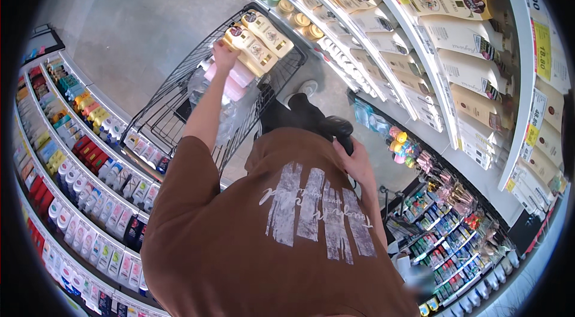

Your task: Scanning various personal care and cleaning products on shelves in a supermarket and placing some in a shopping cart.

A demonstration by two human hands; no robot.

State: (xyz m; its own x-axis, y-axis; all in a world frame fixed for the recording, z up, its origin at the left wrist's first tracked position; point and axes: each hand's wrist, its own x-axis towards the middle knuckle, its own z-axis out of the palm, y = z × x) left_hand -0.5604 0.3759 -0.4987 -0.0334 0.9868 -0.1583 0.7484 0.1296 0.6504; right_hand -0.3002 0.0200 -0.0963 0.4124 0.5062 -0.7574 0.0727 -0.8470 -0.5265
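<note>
L hand (pixel 224 53) grip closed on yellow bottle pack (pixel 259 43) over wire cart (pixel 173 101); R hand (pixel 358 164) wrapped round black scanner (pixel 336 128).

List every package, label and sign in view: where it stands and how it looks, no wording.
Gold bottles: in the black cart, under the left hand.
Pink packs: beneath them.
Cream and tan pouches: right shelves.
Yellow price tags: right shelf edge.
White tubes: left shelves.
Black scanner: in the right hand.
</note>
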